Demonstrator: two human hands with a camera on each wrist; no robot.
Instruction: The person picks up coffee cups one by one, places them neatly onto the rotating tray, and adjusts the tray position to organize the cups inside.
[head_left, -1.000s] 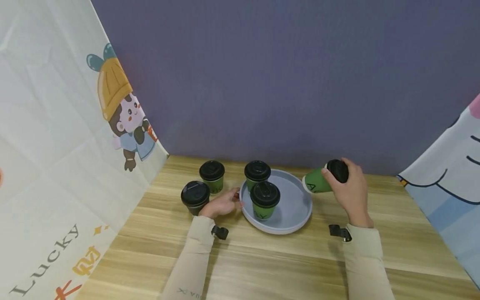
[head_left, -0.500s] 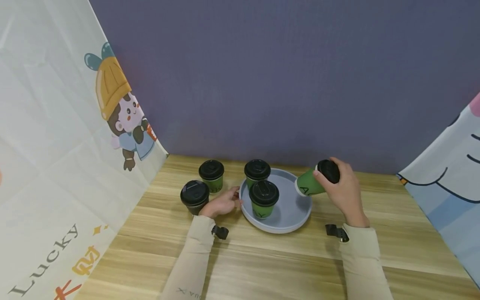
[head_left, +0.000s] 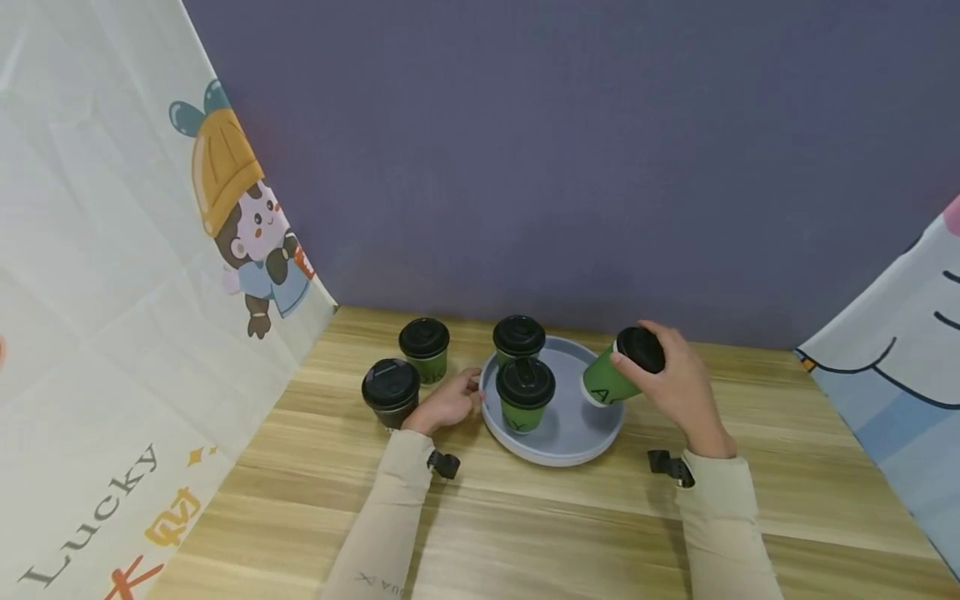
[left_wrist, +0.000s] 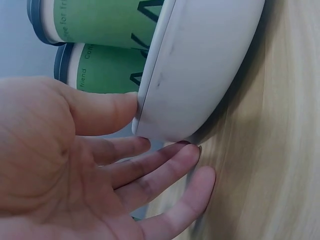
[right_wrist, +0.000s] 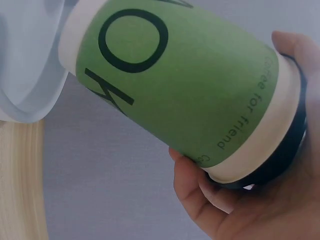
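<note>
Sleeves [head_left: 384, 521] of pale beige reach up to your two hands, each with a black strap [head_left: 444, 463] at the wrist, over a wood-grained bench [head_left: 555, 542]. Just left of your left grip [head_left: 447, 404] a dark cup [head_left: 392, 387] stands lidded on the bench. The left grip itself has its fingers apart and loosely extended; its thumb touches the rim of a round pale tray [head_left: 577, 425] just to its right. Your right grip [head_left: 678, 383], across the tray, is clamped on the black-lidded end of a green cup [head_left: 606, 379]. You hold that cup tilted, base down and towards the left grip, over the tray's right side; whether it touches the tray you cannot tell.

To the right of the left grip, a front tray cup [head_left: 523, 390] stands upright on the tray, and a rear tray cup [head_left: 519, 337] stands behind it, both green with black lids. Beyond the left grip and a little to its left, a similar far cup [head_left: 424, 343] stands on the bench. Farthest from both grips rises a plain purple-grey backdrop [head_left: 562, 167].
</note>
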